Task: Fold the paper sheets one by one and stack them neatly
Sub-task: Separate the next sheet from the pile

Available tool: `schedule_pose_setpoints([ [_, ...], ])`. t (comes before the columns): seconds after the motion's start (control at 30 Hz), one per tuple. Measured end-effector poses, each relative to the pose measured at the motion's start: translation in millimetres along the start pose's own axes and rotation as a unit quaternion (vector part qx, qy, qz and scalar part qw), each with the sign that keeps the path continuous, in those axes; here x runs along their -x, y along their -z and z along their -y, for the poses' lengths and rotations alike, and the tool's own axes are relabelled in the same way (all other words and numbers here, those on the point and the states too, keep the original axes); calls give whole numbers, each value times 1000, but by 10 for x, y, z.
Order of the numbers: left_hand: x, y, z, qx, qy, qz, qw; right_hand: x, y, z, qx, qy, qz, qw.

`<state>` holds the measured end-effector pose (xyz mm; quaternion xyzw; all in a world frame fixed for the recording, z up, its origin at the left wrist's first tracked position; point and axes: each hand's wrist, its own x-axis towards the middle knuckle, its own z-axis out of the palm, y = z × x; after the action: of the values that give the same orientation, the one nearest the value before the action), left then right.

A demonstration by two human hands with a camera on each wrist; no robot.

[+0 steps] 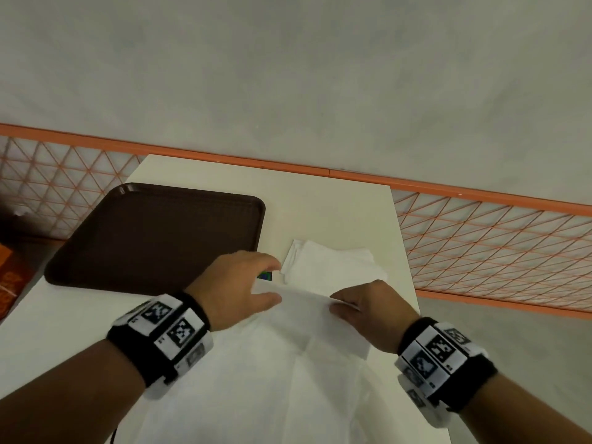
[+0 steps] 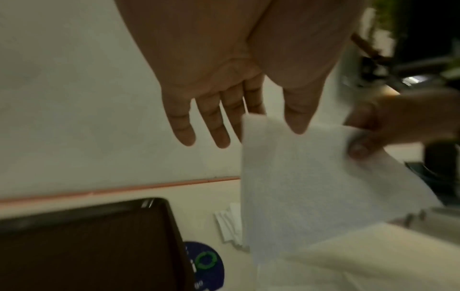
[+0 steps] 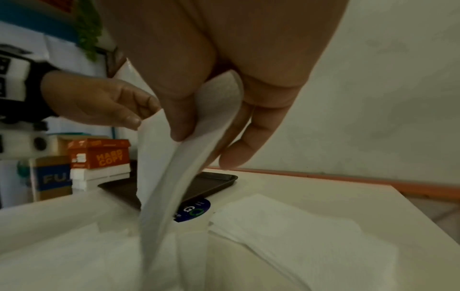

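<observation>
The pale desk [image 1: 336, 213] fills the middle, and on its left side sits a dark brown tray [image 1: 153, 232], flat and bare. In front, a white paper sheet [image 1: 307, 315] is lifted off the desk, its top edge raised between both hands. Beyond it, on the desk's right part, lies a small stack of folded sheets [image 1: 333, 261], edges slightly fanned. Right hand [image 1: 374, 312]: thumb and fingers pinching the sheet's right corner, clear in the right wrist view. Left hand [image 1: 237, 290]: fingers straight and spread, thumb touching the sheet's left corner. A blue round sticker [image 3: 193, 209] peeks out beside the tray.
</observation>
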<state>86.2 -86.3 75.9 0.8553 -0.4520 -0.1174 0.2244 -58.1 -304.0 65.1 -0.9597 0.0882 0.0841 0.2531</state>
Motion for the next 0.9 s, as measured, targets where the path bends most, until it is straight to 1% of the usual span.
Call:
schedule_pose_setpoints([
  [0.03, -50, -31, -80, -59, -29, 32, 997, -39, 15, 42, 19, 7, 9, 1000],
  [0.1, -168, -121, -244, -139, -51, 101, 984, -112, 40, 120, 52, 21, 29, 998],
  [0.17, -267, -171, -297, -130, -42, 133, 982, -141, 89, 123, 35, 25, 37, 998],
  [0.23, -335, -161, -221, -50, -5, 125, 991, -129, 180, 12, -44, 13, 26, 999],
  [0.27, -367, -147, -154, 16, 23, 108, 994, -113, 239, -63, -97, -2, 18, 995],
  [0.3, -403, -135, -76, 84, 58, 93, 990, -100, 294, -145, -149, -23, 8, 988],
  [0.33, -436, -129, -8, 149, 95, 83, 981, -103, 335, -230, -199, -49, -6, 979],
  [0.4, -514, -181, 89, 253, 168, 64, 951, -168, 365, -413, -280, -105, -46, 953],
  [0.47, -562, -314, 163, 318, 242, 42, 916, -306, 326, -604, -327, -155, -87, 928],
  [0.5, -567, -397, 197, 329, 270, 39, 904, -392, 291, -696, -329, -178, -103, 922],
  [0.53, -564, -495, 229, 325, 289, 43, 900, -482, 248, -797, -318, -200, -117, 919],
  [0.57, -552, -601, 257, 306, 295, 53, 904, -568, 206, -889, -303, -222, -129, 918],
  [0.63, -508, -771, 240, 230, 265, 89, 932, -732, 128, -1039, -282, -254, -146, 914],
  [0.67, -482, -823, 182, 179, 235, 125, 947, -810, 84, -1092, -263, -262, -145, 917],
  [0.7, -457, -866, 110, 129, 200, 171, 956, -879, 39, -1129, -230, -269, -138, 925],
  [0.73, -431, -910, 24, 79, 162, 223, 958, -940, -10, -1151, -182, -278, -128, 934],
  [0.8, -379, -1004, -124, -16, 100, 311, 945, -1022, -102, -1134, -84, -298, -112, 944],
  [0.83, -355, -1053, -161, -46, 83, 336, 937, -1043, -145, -1110, -42, -304, -103, 946],
  [0.9, -307, -1130, -194, -77, 69, 359, 927, -1061, -215, -1078, 19, -305, -91, 948],
])
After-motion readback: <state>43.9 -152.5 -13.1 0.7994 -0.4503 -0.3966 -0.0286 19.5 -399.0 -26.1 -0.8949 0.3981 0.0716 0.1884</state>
